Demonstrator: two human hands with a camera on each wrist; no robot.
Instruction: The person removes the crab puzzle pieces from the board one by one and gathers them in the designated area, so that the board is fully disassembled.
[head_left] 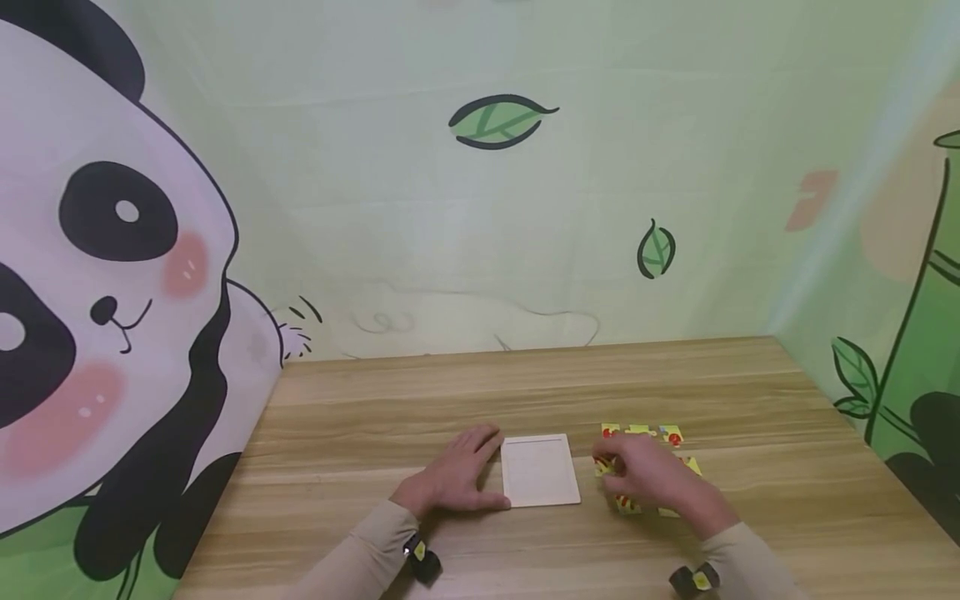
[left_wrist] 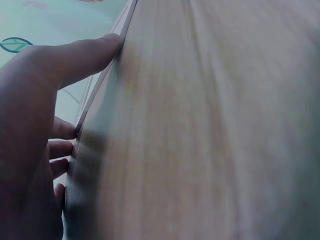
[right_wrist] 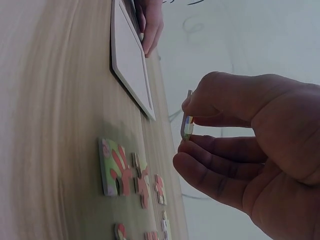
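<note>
A pale, square puzzle tray [head_left: 540, 471] with a raised rim lies flat on the table. My left hand [head_left: 461, 471] rests at its left side, thumb and fingertips spread along the edge. In the right wrist view, my right hand [right_wrist: 240, 135] pinches a thin puzzle piece [right_wrist: 187, 125] between thumb and fingers, above the table. Beneath and around that hand are several yellow puzzle pieces with red markings, among them a corner piece [right_wrist: 114, 167] and a piece by the far row's right end [head_left: 672, 436]. The right hand hides part of this group in the head view.
The wood-grain table [head_left: 360, 417] backs onto a printed cloth wall [head_left: 375, 183] with leaves. A large panda drawing [head_left: 112, 267] covers the left side. Bare wood separates the tray from the puzzle pieces. Both wrists wear small dark cameras.
</note>
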